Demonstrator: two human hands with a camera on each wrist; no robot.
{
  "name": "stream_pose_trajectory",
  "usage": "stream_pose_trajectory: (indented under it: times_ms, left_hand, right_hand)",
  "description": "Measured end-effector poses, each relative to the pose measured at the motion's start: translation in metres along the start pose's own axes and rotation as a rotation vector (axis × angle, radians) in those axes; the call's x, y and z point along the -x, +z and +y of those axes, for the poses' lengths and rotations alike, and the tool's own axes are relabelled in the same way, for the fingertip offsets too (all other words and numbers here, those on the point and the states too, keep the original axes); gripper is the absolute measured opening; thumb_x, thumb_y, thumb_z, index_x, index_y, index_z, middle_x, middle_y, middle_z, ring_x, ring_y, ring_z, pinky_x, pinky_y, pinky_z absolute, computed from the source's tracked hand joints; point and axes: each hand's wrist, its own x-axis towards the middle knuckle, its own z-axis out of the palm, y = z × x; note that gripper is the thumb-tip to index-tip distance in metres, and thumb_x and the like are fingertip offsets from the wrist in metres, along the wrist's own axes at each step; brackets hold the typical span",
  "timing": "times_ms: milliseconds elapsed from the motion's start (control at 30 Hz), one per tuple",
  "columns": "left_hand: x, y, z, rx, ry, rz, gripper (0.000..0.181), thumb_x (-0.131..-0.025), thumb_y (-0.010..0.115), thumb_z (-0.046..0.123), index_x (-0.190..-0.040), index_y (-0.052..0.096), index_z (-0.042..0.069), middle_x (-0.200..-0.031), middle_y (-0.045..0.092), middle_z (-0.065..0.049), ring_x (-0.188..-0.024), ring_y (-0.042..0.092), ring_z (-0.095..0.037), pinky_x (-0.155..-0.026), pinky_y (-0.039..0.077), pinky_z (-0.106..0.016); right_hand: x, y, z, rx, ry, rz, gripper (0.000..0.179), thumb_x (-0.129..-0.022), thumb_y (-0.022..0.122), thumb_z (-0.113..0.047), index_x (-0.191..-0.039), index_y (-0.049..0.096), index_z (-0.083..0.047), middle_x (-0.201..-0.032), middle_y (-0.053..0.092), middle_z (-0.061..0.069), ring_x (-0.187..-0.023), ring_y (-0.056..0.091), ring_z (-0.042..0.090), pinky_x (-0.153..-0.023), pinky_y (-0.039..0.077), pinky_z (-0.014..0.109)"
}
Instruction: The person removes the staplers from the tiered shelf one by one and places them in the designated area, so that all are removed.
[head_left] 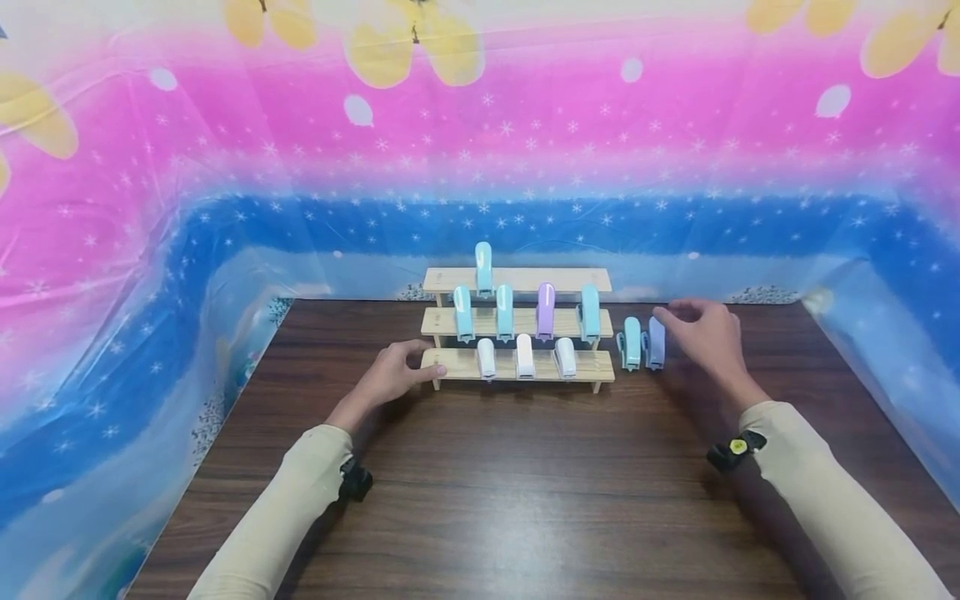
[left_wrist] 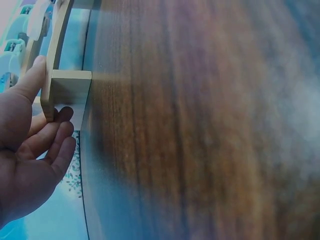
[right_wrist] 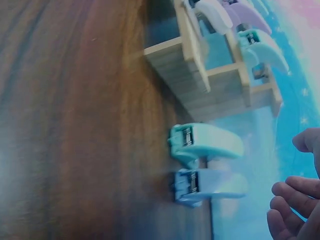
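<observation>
A three-tier wooden display rack (head_left: 453, 364) stands at the table's back. My left hand (head_left: 393, 371) grips the left end of its lowest tier, thumb on top and fingers below; the left wrist view shows this hand (left_wrist: 37, 132) closely. Small staplers stand on the tiers: a teal stapler (head_left: 483, 268) on top, teal ones and a purple stapler (head_left: 545, 310) in the middle, three white ones (head_left: 524, 357) at the bottom. Right of the rack stand a teal stapler (right_wrist: 215, 141) and a blue stapler (right_wrist: 217, 183). My right hand (head_left: 705, 332) hovers by the blue one, apart from it, fingers loosely bent and holding nothing.
The brown wood-grain table (head_left: 495, 492) stretches in front of the rack. A printed cloth backdrop (head_left: 525, 167) with pink and blue bands rises behind and at both sides. Each wrist carries a dark camera strap (head_left: 737, 450).
</observation>
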Motion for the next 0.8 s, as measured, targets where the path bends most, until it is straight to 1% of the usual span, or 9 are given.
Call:
stream_pose_trajectory:
  times_ms: [100, 267, 333, 433, 600, 800]
  left_hand:
    - [0.0, 0.0, -0.001, 0.001, -0.002, 0.001, 0.065, -0.094, 0.075, 0.043, -0.142, 0.057, 0.002, -0.145, 0.056, -0.021, -0.12, 0.06, -0.033, -0.103, 0.046, -0.054]
    - [0.0, 0.002, -0.002, -0.002, -0.002, 0.002, 0.065, -0.093, 0.075, 0.043, -0.141, 0.058, 0.002, -0.143, 0.058, -0.021, -0.106, 0.065, -0.029, -0.101, 0.047, -0.053]
    - [0.0, 0.002, -0.002, -0.004, -0.001, 0.005, 0.065, -0.093, 0.075, 0.043, -0.141, 0.058, 0.002, -0.143, 0.058, -0.021, -0.105, 0.065, -0.028, -0.101, 0.047, -0.053]
    - [0.0, 0.001, -0.002, -0.002, -0.001, 0.006, 0.065, -0.093, 0.075, 0.042, -0.141, 0.059, 0.002, -0.142, 0.058, -0.021, -0.109, 0.064, -0.031, -0.102, 0.046, -0.054]
    - [0.0, 0.0, -0.001, -0.005, 0.0, 0.008, 0.064, -0.094, 0.075, 0.042, -0.141, 0.058, 0.001, -0.144, 0.057, -0.021, -0.126, 0.057, -0.035, -0.105, 0.044, -0.055]
    - [0.0, 0.001, -0.001, 0.003, -0.002, 0.006, 0.065, -0.093, 0.075, 0.042, -0.142, 0.057, 0.001, -0.143, 0.058, -0.021, -0.122, 0.06, -0.034, -0.103, 0.046, -0.054]
  right_hand:
    - [-0.004, -0.002, -0.01, -0.005, -0.038, 0.005, 0.077, -0.089, 0.062, -0.07, -0.128, 0.069, -0.005, -0.13, 0.067, 0.022, -0.123, 0.058, 0.041, -0.097, 0.045, 0.057]
    - [-0.009, -0.003, -0.026, -0.04, -0.08, -0.004, 0.077, -0.089, 0.065, -0.069, -0.13, 0.068, -0.004, -0.12, 0.072, 0.019, -0.108, 0.067, 0.034, -0.088, 0.051, 0.046]
    - [-0.011, -0.004, -0.033, -0.043, -0.087, -0.015, 0.078, -0.088, 0.065, -0.07, -0.132, 0.067, -0.005, -0.118, 0.072, 0.017, -0.105, 0.068, 0.031, -0.086, 0.051, 0.043]
    - [-0.013, -0.006, -0.043, -0.048, -0.098, -0.032, 0.077, -0.089, 0.066, -0.068, -0.133, 0.066, -0.006, -0.118, 0.072, 0.015, -0.103, 0.068, 0.03, -0.084, 0.052, 0.042]
    - [-0.015, -0.007, -0.061, -0.033, -0.134, -0.038, 0.074, -0.089, 0.066, -0.068, -0.132, 0.068, -0.008, -0.118, 0.073, 0.014, -0.103, 0.068, 0.029, -0.083, 0.053, 0.042]
    - [-0.016, -0.002, -0.081, -0.032, -0.186, -0.038, 0.065, -0.09, 0.07, -0.061, -0.132, 0.069, -0.012, -0.12, 0.073, 0.012, -0.105, 0.068, 0.028, -0.077, 0.055, 0.039]
